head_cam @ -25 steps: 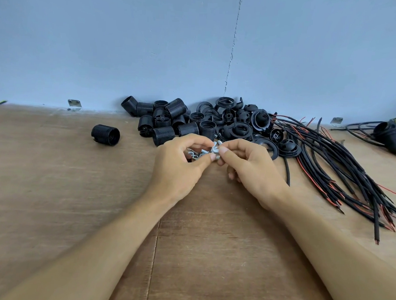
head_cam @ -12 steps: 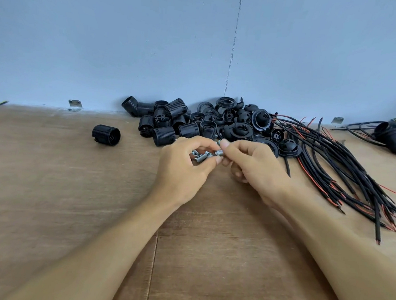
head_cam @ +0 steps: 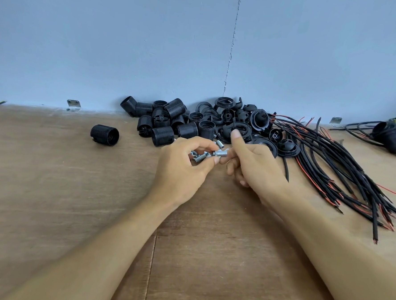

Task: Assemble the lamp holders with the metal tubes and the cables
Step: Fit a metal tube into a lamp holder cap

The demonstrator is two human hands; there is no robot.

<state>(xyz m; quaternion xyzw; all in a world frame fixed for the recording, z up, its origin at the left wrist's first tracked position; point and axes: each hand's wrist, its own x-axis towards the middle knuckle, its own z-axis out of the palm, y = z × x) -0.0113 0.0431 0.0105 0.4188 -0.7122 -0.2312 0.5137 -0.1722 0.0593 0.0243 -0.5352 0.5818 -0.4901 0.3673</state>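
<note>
My left hand point(head_cam: 182, 169) pinches a short silver metal tube point(head_cam: 220, 153) between thumb and forefinger. My right hand point(head_cam: 251, 167) meets it from the right, its thumb raised and its fingers curled at the tube's other end. Several more small metal tubes point(head_cam: 199, 157) lie on the table under my left hand. Behind the hands sits a pile of black threaded lamp holders point(head_cam: 171, 122) and black caps and rings point(head_cam: 240, 124). A bundle of black and red cables point(head_cam: 344, 172) fans out to the right.
One black threaded holder point(head_cam: 104, 135) lies alone at the left. A finished holder with cables point(head_cam: 390, 136) rests at the far right by the wall. The wooden table point(head_cam: 73, 200) meets a blue wall, with metal brackets point(head_cam: 73, 104) at its back edge.
My hands have lifted slightly, and one tube is now held out between them. My right thumb has risen off the tube and points up.
</note>
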